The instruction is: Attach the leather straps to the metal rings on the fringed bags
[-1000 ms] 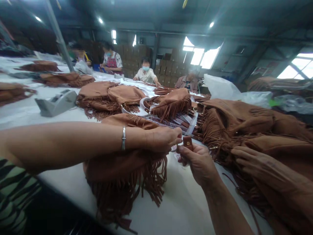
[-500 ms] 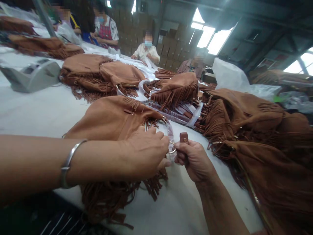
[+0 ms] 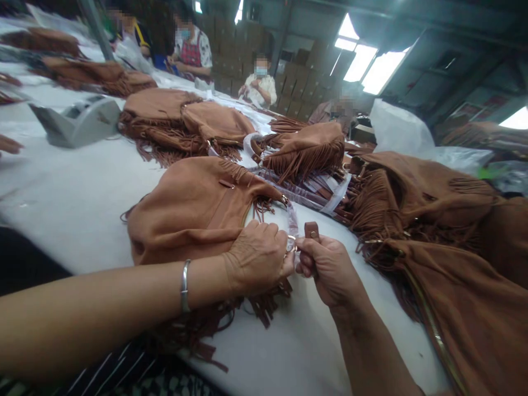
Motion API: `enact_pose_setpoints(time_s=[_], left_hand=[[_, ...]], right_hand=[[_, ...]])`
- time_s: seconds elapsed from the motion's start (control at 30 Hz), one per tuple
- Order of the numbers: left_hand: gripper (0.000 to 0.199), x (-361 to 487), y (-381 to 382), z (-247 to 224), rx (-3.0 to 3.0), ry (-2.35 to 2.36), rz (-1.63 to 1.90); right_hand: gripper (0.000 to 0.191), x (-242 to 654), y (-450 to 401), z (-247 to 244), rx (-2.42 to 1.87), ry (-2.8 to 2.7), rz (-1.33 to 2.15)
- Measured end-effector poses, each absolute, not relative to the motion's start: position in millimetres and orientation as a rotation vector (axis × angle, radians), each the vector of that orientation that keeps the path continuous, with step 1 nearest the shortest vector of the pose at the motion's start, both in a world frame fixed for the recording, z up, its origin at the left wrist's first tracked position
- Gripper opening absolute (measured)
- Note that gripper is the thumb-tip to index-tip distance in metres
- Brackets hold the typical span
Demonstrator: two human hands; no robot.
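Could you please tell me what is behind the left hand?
Behind the left hand is the brown bag, whose fringe shows below it over the white table. Whatever the hand itself covers, including near its palm, cannot be seen.

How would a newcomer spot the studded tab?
On the white table, find the fringed bag by the left hand. Just right of it, a brown tab sticks up from the right hand: small, fringeless, with one round stud, unlike the bags around.

A grey tape dispenser point(image 3: 78, 122) is sitting on the table point(image 3: 70, 187); beyond, a person point(image 3: 193, 46) is wearing a checked apron point(image 3: 191, 56); cardboard boxes point(image 3: 300, 85) are standing stacked behind.
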State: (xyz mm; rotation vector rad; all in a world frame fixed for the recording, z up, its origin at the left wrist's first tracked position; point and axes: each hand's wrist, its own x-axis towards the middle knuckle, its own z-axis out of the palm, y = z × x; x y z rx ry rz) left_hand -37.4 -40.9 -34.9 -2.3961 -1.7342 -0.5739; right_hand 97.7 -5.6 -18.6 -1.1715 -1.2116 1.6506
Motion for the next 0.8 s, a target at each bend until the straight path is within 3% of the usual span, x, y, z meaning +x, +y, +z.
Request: enact_pose_setpoints(time_s=[0.17,0.3,0.5,0.8], left_hand=[[0.023,-46.2,-25.3,-44.0,-2.473,-1.653,-0.573],[0.024,-54.7,-14.6,-47.0,-2.549,-1.581,-0.568],[0.025,-59.6,-8.3,-48.2,-2.593,-1.563,-0.590],[0.016,-59.7,-10.8,-50.8,-2.579,-1.520,-0.537]], right_hand=[[0.027,98.5,2.0,-27.8,-1.168,-1.278,1.658],[0.030,114.4,5.5,-16.4,-1.250,-1.704,1.554],[0.030,125.3,6.6,-4.6,-1.367,-2.338,1.239],[0.019,108.9,-0.9,-13.2,-1.460,-2.576,0.772]])
